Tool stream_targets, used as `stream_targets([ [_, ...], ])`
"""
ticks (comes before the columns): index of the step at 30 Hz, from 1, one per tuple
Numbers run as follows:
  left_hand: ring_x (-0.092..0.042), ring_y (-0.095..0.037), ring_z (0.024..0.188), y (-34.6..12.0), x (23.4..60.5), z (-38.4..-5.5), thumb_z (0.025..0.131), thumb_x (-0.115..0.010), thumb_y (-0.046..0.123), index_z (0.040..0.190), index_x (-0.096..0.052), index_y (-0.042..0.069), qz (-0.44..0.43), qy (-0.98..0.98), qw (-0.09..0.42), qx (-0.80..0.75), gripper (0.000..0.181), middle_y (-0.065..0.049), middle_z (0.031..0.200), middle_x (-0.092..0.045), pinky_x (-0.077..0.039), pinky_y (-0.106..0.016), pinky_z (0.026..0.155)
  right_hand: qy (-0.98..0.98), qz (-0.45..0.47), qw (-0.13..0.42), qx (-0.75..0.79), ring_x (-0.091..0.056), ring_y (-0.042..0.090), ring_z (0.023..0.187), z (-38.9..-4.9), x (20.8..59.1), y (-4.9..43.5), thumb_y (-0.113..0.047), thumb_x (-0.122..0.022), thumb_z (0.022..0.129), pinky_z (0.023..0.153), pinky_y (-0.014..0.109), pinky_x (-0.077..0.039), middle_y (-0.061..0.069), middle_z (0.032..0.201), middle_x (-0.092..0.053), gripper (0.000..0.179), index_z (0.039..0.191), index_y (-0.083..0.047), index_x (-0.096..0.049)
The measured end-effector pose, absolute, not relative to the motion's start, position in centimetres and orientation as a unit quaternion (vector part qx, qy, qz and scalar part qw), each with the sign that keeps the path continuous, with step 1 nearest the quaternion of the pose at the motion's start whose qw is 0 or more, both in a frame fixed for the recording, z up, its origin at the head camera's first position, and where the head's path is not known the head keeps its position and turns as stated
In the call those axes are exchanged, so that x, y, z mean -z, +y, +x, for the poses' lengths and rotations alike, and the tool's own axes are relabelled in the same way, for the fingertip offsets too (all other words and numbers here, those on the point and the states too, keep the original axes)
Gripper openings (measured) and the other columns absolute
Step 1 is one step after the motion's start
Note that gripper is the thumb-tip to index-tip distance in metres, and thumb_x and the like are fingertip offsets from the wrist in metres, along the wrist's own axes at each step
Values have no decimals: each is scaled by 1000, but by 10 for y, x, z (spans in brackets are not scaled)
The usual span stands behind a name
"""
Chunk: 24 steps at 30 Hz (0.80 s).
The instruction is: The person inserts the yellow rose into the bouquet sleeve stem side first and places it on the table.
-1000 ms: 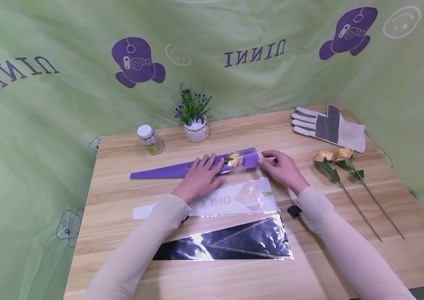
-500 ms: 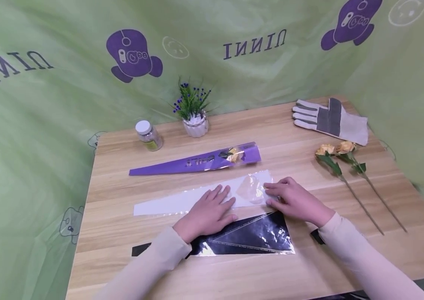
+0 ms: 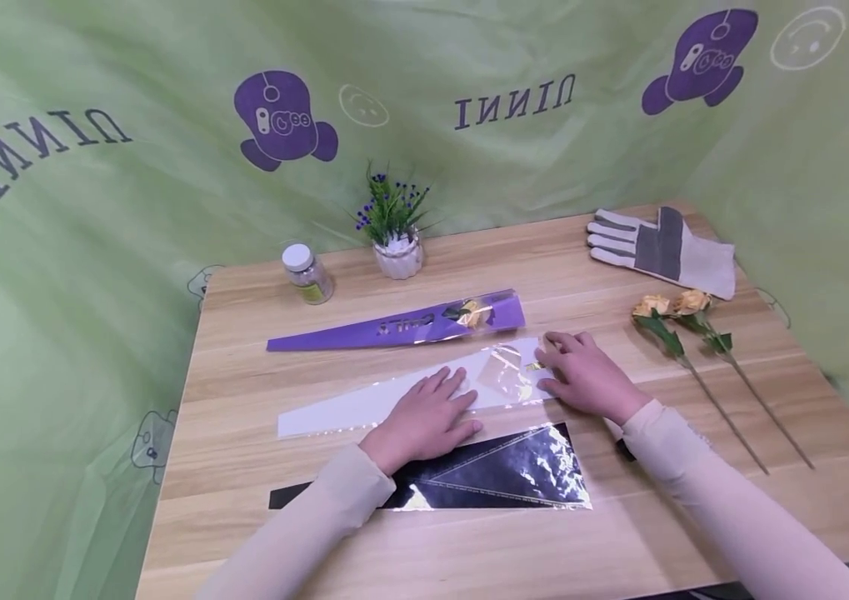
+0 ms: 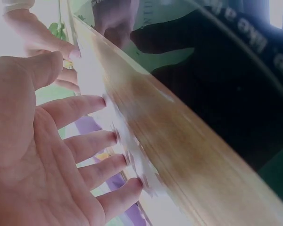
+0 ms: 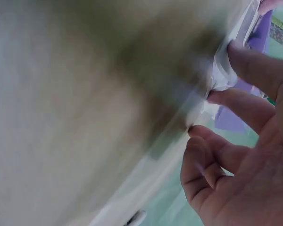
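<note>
A white flower sleeve [image 3: 352, 406] with a clear heart-shaped window lies across the middle of the table. On its middle my left hand [image 3: 427, 417] rests, fingers spread. My right hand [image 3: 592, 377] is at the wide right end, thumb and fingertips apart and touching the edge; in the right wrist view, clear film [image 5: 222, 70] bulges between thumb and index finger. Behind lies a purple sleeve [image 3: 345, 334] with a yellow rose [image 3: 473, 312] inside. Nearer the person is a black sleeve [image 3: 502, 475], partly covered by the left forearm.
To the right lie two peach roses [image 3: 651, 307] with long stems. A grey-and-white work glove [image 3: 664, 250] is at the back right. A white-capped jar [image 3: 309, 275] and a potted plant [image 3: 397, 250] stand along the back edge.
Both hands have left the purple sleeve and come nearer the person to the white one. In the last half second the right hand has shifted slightly back along the sleeve's wide end.
</note>
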<state>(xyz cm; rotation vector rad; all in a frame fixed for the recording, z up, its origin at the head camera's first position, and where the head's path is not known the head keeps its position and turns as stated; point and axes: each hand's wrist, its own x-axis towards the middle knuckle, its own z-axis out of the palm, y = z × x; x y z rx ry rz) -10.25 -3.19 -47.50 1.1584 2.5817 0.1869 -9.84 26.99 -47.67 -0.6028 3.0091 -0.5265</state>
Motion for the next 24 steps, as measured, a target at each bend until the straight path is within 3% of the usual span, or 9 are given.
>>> stream_targets([
  [5,-19,-34,151,-32,474,-103,105,-40,55,152,-49,18,405,898,153,-72,60,-12,164,-26,-21,-49,118,952,-164,14,257,-52,51,119,-96,478,269,-15,-74,92,101,61,-38,31,137,-54,32,121,-3,-72],
  [8,-19,-34,151,-33,473,-102,105,-40,55,152,-49,18,404,898,157,-77,60,-12,164,-25,-21,-50,118,932,-127,33,338,-56,48,121,-94,476,270,-14,-71,96,104,61,-38,29,133,-58,31,125,-4,-70],
  [11,-20,-33,151,-34,473,-103,105,-40,56,152,-49,19,403,899,155,-76,60,-11,164,-26,-23,-50,118,910,-84,58,403,-67,37,100,-91,474,272,-17,-70,97,90,49,-52,24,124,-66,36,132,-7,-67],
  [15,-22,-33,150,-34,473,-105,105,-40,56,150,-51,19,406,899,148,-74,59,-11,163,-29,-24,-50,117,883,-35,65,464,-68,25,84,-90,474,274,-14,-71,97,70,29,-55,19,110,-71,42,136,-2,-62],
  [19,-25,-34,149,-32,471,-105,104,-44,54,148,-55,19,409,899,137,-71,57,-11,162,-32,-21,-52,117,865,-3,61,498,-71,27,86,-90,475,277,-7,-72,95,69,27,-56,19,100,-73,39,128,3,-54],
  [24,-25,-32,149,-21,469,-104,104,-46,52,149,-53,20,428,889,145,-78,56,-10,163,-31,-20,-49,119,877,4,58,477,-70,23,78,-90,476,278,-7,-74,93,66,28,-53,13,92,-74,31,116,0,-54],
])
